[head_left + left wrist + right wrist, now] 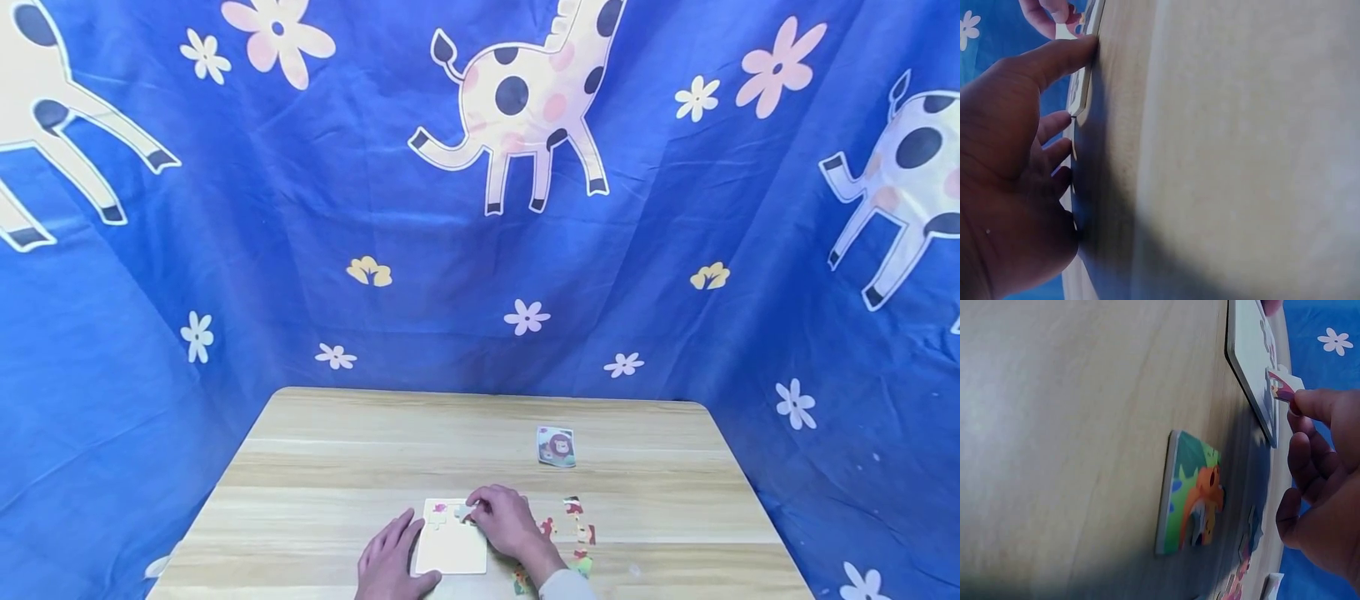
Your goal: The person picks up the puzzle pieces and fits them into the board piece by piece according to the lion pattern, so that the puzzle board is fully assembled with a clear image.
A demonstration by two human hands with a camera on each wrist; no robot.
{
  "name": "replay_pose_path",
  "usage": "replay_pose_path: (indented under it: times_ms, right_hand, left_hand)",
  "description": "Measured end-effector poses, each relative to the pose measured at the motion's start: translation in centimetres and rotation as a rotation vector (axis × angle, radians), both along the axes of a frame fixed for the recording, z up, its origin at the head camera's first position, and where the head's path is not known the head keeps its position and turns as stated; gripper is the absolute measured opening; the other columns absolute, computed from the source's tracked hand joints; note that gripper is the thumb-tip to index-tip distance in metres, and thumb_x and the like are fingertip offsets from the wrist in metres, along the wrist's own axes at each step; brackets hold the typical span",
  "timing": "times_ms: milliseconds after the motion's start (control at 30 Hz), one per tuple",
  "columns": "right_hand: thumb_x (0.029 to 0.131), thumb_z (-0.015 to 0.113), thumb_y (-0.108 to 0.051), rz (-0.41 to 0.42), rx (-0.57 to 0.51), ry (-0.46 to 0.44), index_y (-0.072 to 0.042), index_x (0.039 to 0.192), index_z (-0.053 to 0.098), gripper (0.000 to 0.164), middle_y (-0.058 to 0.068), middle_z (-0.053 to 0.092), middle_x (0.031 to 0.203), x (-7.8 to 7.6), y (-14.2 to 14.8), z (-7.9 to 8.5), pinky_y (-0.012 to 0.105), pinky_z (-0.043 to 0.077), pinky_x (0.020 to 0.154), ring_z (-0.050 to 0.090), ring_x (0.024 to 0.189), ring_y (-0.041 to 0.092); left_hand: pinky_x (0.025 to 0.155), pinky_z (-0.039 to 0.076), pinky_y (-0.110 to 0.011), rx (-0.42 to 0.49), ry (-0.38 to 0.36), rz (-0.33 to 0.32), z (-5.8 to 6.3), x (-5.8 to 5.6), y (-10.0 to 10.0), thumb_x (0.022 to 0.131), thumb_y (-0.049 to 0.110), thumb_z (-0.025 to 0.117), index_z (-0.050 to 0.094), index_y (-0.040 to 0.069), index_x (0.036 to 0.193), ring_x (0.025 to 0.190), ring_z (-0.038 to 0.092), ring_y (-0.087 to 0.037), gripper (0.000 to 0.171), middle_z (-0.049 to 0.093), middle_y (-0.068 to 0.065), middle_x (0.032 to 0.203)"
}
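A square white puzzle board (452,552) lies near the front of the table. My left hand (390,560) rests along its left side with fingers spread, the thumb at the lower corner. In the left wrist view the thumb tip (1088,47) touches the board's edge. Over the far right part of the board, my right hand (508,523) pinches a small jigsaw piece (1282,386) between thumb and finger. The piece is tilted, its lower edge right at the board. Another piece with a pink print (438,509) lies in the board's far left corner.
Several loose jigsaw pieces (573,506) lie scattered right of the board. A green and orange piece (1180,515) sits close to my right wrist. Farther back is a small lion picture card (556,447). Blue printed cloth (450,333) hangs around the table (337,442).
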State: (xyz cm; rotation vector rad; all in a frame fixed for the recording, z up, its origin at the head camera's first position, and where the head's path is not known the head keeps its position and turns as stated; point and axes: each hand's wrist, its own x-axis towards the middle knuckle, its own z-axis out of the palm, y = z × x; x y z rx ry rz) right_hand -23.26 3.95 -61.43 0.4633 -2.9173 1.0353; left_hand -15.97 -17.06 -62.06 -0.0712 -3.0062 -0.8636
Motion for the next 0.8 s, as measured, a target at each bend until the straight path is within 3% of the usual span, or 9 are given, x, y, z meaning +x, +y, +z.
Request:
replay_pose_path:
  times_ms: [500,800]
  right_hand:
    - [0.083,0.071,-0.032,-0.046,0.069,-0.013,-0.035,0.094,0.070,0.011,-0.022,0.061,0.082,-0.5,-1.5,-0.1,0.030,0.039,0.075,0.059,0.083,0.002]
    - [0.084,0.071,-0.032,-0.041,0.057,-0.014,-0.033,0.095,0.072,0.011,-0.022,0.060,0.079,-0.7,-1.8,0.2,0.029,0.038,0.073,0.057,0.079,0.000]
  left_hand:
    - [0.101,0.033,-0.066,-0.056,-0.029,-0.012,1.1,-0.5,-0.3,0.060,0.048,0.081,0.056,0.013,0.130,0.128,0.044,-0.037,0.083,0.047,-0.009,0.146]
    - [0.100,0.034,-0.065,-0.073,-0.040,-0.025,2.0,-0.5,-0.1,0.063,0.049,0.080,0.057,0.013,0.128,0.127,0.044,-0.038,0.078,0.047,-0.011,0.145]
